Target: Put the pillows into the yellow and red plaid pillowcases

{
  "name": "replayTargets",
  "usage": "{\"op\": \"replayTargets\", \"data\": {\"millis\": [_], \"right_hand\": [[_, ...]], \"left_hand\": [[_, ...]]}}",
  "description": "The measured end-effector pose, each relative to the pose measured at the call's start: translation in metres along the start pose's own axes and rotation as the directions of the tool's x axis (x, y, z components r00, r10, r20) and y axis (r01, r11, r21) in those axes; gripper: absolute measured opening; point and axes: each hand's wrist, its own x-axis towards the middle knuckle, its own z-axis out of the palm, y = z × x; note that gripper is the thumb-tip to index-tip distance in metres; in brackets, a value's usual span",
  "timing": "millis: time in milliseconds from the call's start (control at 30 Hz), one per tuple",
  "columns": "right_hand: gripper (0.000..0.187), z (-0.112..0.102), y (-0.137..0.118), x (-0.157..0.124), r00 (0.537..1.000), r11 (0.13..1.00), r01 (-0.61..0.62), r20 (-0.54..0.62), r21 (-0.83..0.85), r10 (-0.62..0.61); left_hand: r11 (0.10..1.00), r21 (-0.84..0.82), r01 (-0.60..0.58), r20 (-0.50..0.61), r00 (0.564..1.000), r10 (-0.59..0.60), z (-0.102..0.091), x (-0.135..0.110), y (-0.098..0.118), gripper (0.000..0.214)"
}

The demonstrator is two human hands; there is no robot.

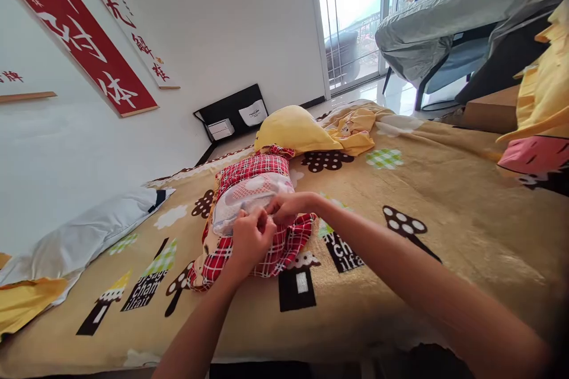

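A pillow lies on the tan patterned blanket (435,201), half in a red plaid pillowcase (249,169) with its white mesh inner cover (249,198) showing. My left hand (249,240) and my right hand (288,207) meet at the near edge of the white cover. Both have their fingers pinched together on that edge, close to the plaid case's opening. What exactly sits between the fingertips is too small to see.
A yellow pillow (293,130) and crumpled yellow fabric (355,130) lie beyond the plaid one. A white pillow (89,234) rests at the left edge. Red banners (75,29) hang on the wall. A covered table (448,12) stands by the glass door, far right.
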Motion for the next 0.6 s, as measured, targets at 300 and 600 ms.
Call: {"op": "replayTargets", "data": {"millis": [300, 600], "right_hand": [[0.026, -0.033, 0.004, -0.045, 0.870, 0.989, 0.103, -0.491, 0.106, -0.038], [0.025, 0.012, -0.006, 0.040, 0.931, 0.900, -0.166, -0.364, -0.403, 0.008]], "left_hand": [[0.991, -0.080, 0.103, -0.017, 0.994, -0.105, -0.042, 0.012, -0.054, 0.021], [0.998, 0.040, -0.047, 0.121, 0.992, 0.042, -0.043, 0.000, -0.023, 0.024]]}}
